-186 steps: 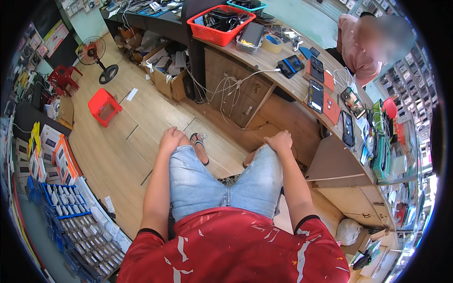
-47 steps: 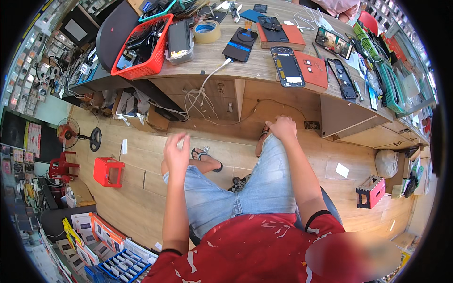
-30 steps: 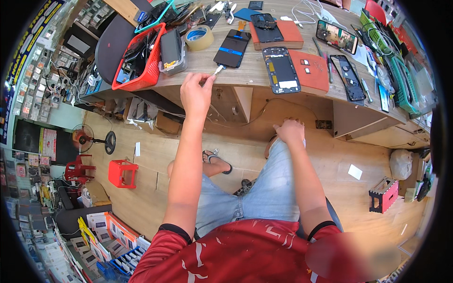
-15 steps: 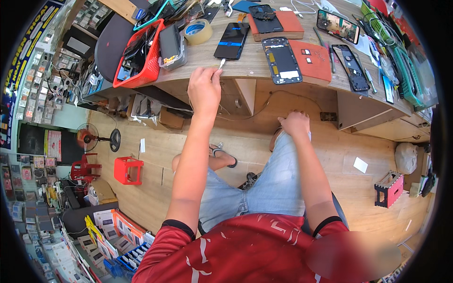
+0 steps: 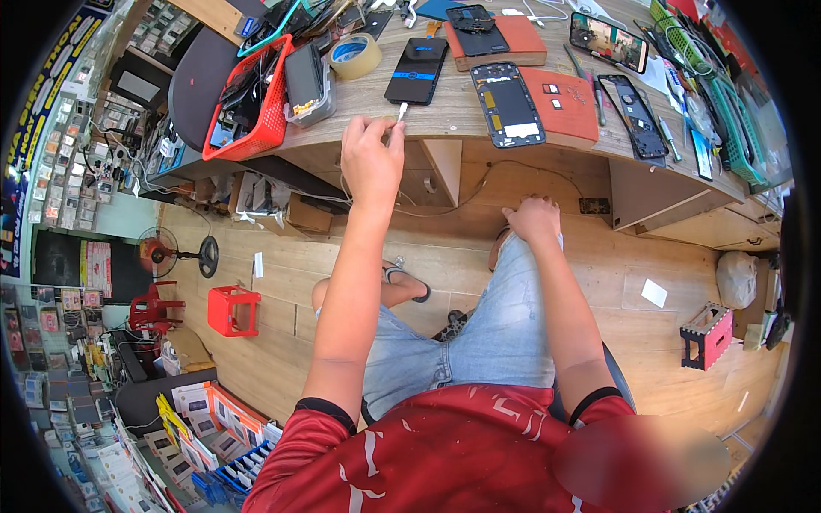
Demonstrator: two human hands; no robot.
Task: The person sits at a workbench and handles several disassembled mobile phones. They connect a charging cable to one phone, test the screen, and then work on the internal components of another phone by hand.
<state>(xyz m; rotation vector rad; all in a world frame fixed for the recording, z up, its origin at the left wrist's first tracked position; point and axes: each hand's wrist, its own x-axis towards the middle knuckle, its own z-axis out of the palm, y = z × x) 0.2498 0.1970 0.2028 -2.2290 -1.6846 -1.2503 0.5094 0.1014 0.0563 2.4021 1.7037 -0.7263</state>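
1. Chg.: L hand (image 5: 373,158) has come up to bench (image 5: 445,128); I note fingers (image 5: 396,137) appear to pinch white cable plug (image 5: 402,111).
2. Dark phone screen (image 5: 416,73) lies flat nr. bench front, betw. tape roll (image 5: 356,57) & opened phone frame (image 5: 508,104); plug at its near end.
3. Blue mark now shows on it, absent 1 s ago; I judge power's reaching it.
4. R hand (image 5: 535,219) rests on jeans (image 5: 505,299), fingers loosely spread.

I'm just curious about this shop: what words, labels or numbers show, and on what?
Blue sign, left edge: large white and yellow lettering, not copied out here.
Black phone: small marks on its screen, too small to read.
Tape roll: blue inner print, too small.
White-and-orange packages, lower left: too small.
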